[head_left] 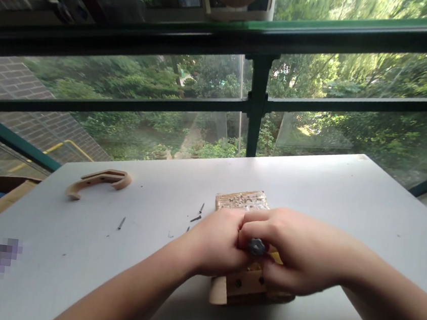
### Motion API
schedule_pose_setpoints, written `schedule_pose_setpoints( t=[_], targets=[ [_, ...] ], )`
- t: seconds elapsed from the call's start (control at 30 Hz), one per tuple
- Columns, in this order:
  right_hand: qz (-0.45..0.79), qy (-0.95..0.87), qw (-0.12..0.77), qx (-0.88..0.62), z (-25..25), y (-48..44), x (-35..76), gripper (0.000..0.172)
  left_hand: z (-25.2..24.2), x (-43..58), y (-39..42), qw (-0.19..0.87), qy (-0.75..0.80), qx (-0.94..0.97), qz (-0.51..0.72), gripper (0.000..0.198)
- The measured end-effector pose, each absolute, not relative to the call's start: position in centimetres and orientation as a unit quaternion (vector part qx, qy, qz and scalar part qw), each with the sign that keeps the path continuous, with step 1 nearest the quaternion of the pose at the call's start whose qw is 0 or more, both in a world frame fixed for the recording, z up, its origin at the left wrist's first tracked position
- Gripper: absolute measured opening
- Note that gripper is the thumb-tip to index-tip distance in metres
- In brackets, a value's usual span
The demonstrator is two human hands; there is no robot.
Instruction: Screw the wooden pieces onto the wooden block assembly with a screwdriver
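Observation:
On the white table stands a wooden piece [248, 285] with dark round holes, beside a rough, shiny block [242, 199] that shows beyond my hands. My right hand [284, 246] is closed around a grey-ended tool [257, 246], seen nearly end-on; its lower part is hidden. My left hand [224, 240] lies against my right fingers, over the block, with its fingers curled and mostly hidden. What it grips, if anything, cannot be made out.
A curved wooden piece [100, 177] lies at the table's far left. Loose screws, one at the left [121, 223] and others nearer the block [195, 219], lie on the table [364, 211]. A cardboard box [2, 208] stands beyond the left edge; green railings [257, 108] run behind.

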State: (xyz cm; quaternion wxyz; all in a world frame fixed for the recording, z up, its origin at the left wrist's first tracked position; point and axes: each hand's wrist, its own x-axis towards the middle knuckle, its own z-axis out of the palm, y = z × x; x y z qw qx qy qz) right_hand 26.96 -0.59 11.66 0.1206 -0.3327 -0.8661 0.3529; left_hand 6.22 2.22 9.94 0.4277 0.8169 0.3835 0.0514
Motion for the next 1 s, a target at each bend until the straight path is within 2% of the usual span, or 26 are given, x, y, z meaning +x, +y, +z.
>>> schedule_pose_setpoints(
  t=[0.13, 0.4, 0.57, 0.77, 1.0],
  targets=[
    [0.370, -0.848, 0.092, -0.367, 11.8, -0.4, 26.5, 0.010, 9.9, 6.2, 2.4, 0.450, 0.396, 0.799, 0.033, 0.026],
    [0.374, -0.856, 0.081, -0.348, 11.3, 0.0, 26.8, 0.008, 9.4, 6.0, 2.6, 0.445, 0.379, 0.810, 0.045, 0.033],
    [0.361, -0.865, 0.095, -0.335, 11.4, 0.5, 26.8, 0.013, 9.3, 6.1, 2.5, 0.440, 0.374, 0.814, 0.059, 0.040],
    [0.375, -0.857, 0.110, -0.335, 11.4, 0.8, 26.9, 0.013, 9.6, 6.3, 2.8, 0.429, 0.377, 0.819, 0.047, 0.026],
    [0.378, -0.860, 0.171, -0.298, 11.0, 1.1, 26.8, 0.012, 8.8, 5.8, 3.4, 0.446, 0.343, 0.822, 0.087, 0.025]
  ],
)
